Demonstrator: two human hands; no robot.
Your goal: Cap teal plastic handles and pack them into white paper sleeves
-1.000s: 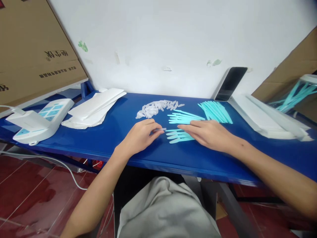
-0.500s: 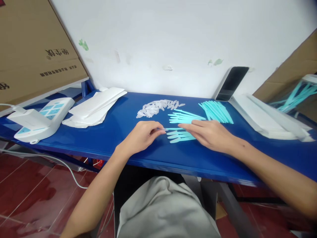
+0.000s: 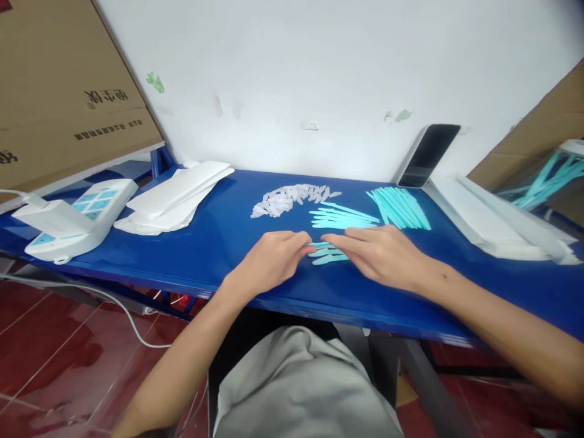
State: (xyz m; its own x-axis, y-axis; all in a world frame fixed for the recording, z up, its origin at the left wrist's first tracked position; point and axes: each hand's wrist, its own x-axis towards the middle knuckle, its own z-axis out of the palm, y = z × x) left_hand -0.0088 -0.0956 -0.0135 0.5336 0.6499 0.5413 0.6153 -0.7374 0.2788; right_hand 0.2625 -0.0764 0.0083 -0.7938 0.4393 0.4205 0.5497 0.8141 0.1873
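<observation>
My left hand (image 3: 280,258) is closed in a pinch at the left end of a thin turquoise stick (image 3: 316,244). From the other side my right hand (image 3: 385,254) grips the same stick, its fingers long and close together over it. Whether a clear sleeve covers the pinched end is hidden by the fingertips. Just below lie a few turquoise sticks with paler tips (image 3: 327,260), partly under the right hand. Beyond the hands, more turquoise sticks (image 3: 344,217) are fanned out. A heap of small translucent white sleeve-like pieces (image 3: 285,199) rests further back.
A denser pile of turquoise sticks (image 3: 399,208) lies at the right, near a phone (image 3: 429,156) leaning on the wall. White packets (image 3: 176,194) and a power strip (image 3: 98,210) with a plugged-in adapter are left. White cartons (image 3: 493,225) occupy the right side.
My left hand has moved slightly right and towards me, closing the gap to the right hand. Less of the held stick shows between them.
</observation>
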